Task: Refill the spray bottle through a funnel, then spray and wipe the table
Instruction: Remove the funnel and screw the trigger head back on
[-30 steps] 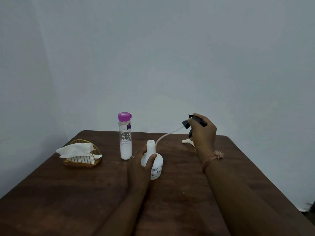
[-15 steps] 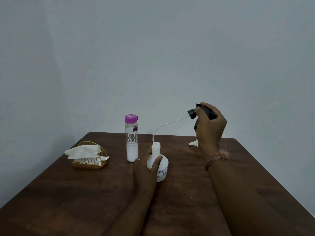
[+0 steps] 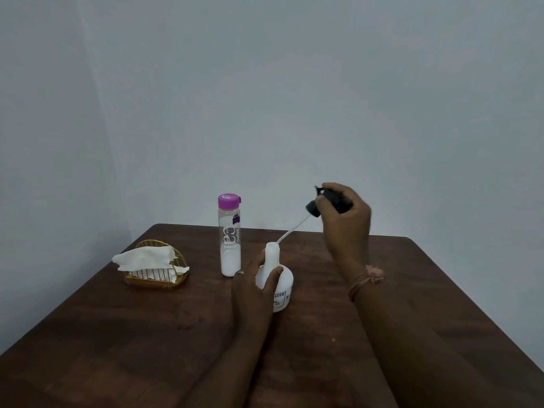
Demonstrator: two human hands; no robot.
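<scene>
A small white spray bottle stands uncapped near the middle of the dark wooden table. My left hand is wrapped around its body. Up and to the right, my right hand grips the black spray head. Its thin dip tube slants down, with the tip at the bottle's neck. A clear bottle with a purple cap, white liquid in its lower part, stands just left of the spray bottle. The funnel is hidden behind my right hand.
A gold wire holder with white tissues sits at the left of the table. The table stands against a pale wall, in a corner on the left. Its right edge runs diagonally toward me.
My right hand carried the spray head up, drawing the dip tube out of the bottle, and now holds it slightly lower with the tube tip at the neck. My left hand stayed on the bottle.
</scene>
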